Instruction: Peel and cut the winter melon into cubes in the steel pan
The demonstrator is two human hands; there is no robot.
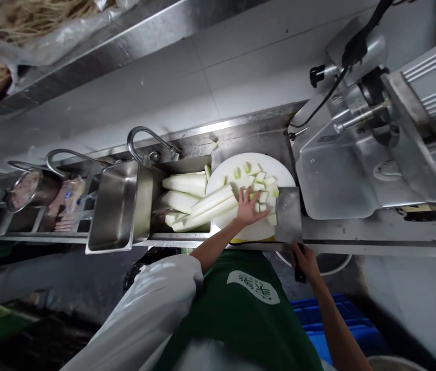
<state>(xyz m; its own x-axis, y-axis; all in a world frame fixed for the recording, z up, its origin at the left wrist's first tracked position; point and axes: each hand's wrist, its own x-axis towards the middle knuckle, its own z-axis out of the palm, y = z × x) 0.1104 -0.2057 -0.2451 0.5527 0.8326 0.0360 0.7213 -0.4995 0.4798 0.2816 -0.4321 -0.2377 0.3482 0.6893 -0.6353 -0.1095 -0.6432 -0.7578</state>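
Observation:
My left hand (pixel 248 208) lies spread over the round white cutting board (pixel 221 224), fingers apart and touching cut chunks of pale green gourd (pixel 260 176). My right hand (pixel 306 262) grips the dark handle of a cleaver (pixel 288 214), its broad blade lying across the board's right edge beside the chunks. Long peeled pieces of gourd (pixel 213 201) rest partly on the board's left side. More long gourd pieces (pixel 185 183) lie to the left, over a steel sink basin (pixel 181 166).
Left of the basin stands an empty-looking steel pan (pixel 113 198). Curved faucets (pixel 136 135) rise along the wall. Farther left is a pot (pixel 40 189) with pale pink contents. A slicing machine (pixel 341 175) stands right of the board. A steel shelf (pixel 144 38) overhangs at upper left.

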